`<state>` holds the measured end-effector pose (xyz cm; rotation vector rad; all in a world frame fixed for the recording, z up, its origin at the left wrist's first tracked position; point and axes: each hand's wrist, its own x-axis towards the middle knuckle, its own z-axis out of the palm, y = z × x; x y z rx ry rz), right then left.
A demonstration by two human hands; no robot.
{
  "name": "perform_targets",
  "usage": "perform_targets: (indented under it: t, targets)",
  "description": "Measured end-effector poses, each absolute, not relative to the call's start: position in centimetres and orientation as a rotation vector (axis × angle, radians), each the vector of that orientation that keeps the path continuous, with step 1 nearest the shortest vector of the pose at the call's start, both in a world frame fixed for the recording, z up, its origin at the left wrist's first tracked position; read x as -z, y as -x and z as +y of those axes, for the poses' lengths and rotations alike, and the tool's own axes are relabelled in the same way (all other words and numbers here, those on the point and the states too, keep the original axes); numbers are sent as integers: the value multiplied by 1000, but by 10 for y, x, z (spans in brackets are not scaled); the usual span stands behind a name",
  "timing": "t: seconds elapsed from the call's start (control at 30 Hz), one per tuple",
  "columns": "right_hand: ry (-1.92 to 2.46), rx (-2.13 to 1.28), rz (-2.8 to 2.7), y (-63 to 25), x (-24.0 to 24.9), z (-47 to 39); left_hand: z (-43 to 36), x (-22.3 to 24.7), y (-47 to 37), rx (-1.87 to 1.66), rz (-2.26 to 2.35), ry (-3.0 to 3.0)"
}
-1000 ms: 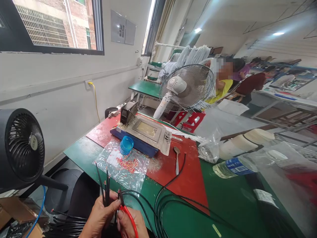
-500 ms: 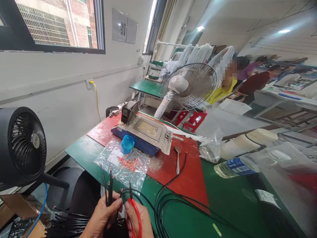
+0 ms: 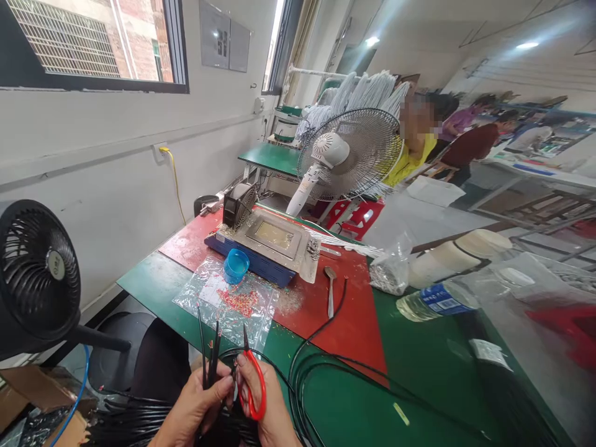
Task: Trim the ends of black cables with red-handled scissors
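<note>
Bottom centre | black cable ends point(image 3: 209, 347) are clenched upright in left hand point(image 3: 195, 406) | red-handled scissors point(image 3: 251, 382) are gripped by right hand point(image 3: 267, 406) just beside.

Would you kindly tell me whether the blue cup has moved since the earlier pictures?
No. The blue cup sits against the same corner of the metal machine; only the camera shifted.

Thin black wires point(image 3: 209, 354) bunched upright, red-handled scissors point(image 3: 251, 382) beside them, blades up
</note>
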<state>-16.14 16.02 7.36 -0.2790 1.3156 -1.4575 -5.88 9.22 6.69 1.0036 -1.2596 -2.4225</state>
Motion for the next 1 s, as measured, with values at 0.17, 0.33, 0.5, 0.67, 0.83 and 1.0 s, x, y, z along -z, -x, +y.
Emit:
perform_targets:
  t: [0.17, 0.33, 0.5, 0.67, 0.83, 1.0]
  targets:
    - [324, 1496, 1301, 158, -71, 164, 92, -64, 59, 2484, -1192, -972]
    - [385, 1443, 1373, 158, -62, 166, 92, -67, 60, 2482, -1169, -968]
    - [309, 1493, 1314, 160, -65, 163, 94, -71, 61, 2456, -1212, -968]
    - [377, 1441, 1358, 162, -74, 165, 94, -73, 61, 2420, -1225, -1011]
    - [524, 1373, 1466, 163, -71, 168, 94, -70, 60, 2422, -1198, -1042]
    - [357, 1449, 1346, 162, -72, 167, 96, -62, 61, 2420, -1110, -977]
